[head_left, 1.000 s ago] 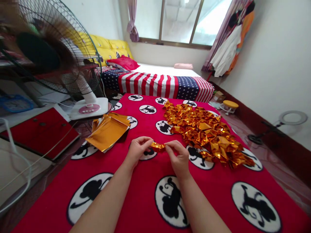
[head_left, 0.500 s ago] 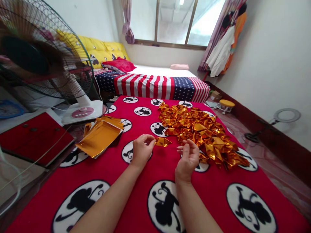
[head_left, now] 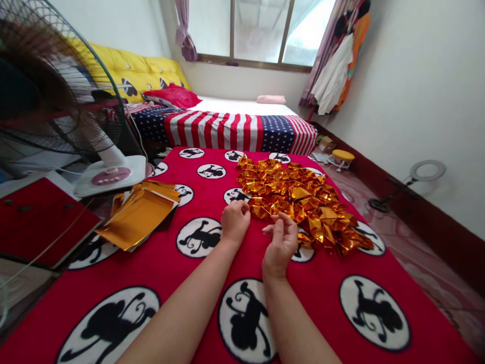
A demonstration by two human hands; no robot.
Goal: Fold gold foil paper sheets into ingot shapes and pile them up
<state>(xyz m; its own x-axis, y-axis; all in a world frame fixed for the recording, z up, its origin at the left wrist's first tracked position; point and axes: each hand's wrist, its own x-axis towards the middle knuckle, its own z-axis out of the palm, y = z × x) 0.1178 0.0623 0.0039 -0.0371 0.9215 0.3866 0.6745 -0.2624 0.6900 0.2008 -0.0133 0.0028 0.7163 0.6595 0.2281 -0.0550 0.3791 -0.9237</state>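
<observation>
A fan (head_left: pixel 106 146) is standing well to the left of the fingers, with a red panel (head_left: pixel 41 222) lying below it. Gold foil sheets (head_left: pixel 140 215) are lying stacked left of both hands, near the edge of a red cloth (head_left: pixel 170 273), whose monkey roundels are spreading beneath the fingers. The left hand (head_left: pixel 235 221) is keeping its fingers tucked in; whether they are gripping anything, I cannot tell. Well beyond them, a bed (head_left: pixel 223 129) is wearing stripes and stars below a window (head_left: pixel 261 33). The right hand (head_left: pixel 281 240) is holding its fingers loosely bent, slightly apart. Folded foil pieces (head_left: pixel 303 197) are lying heaped just beyond and right of these fingertips. Farther right, clothes (head_left: pixel 333 71) are hanging, and a yellow-topped stool (head_left: pixel 343 155) and a ring light (head_left: pixel 428 170) are standing.
</observation>
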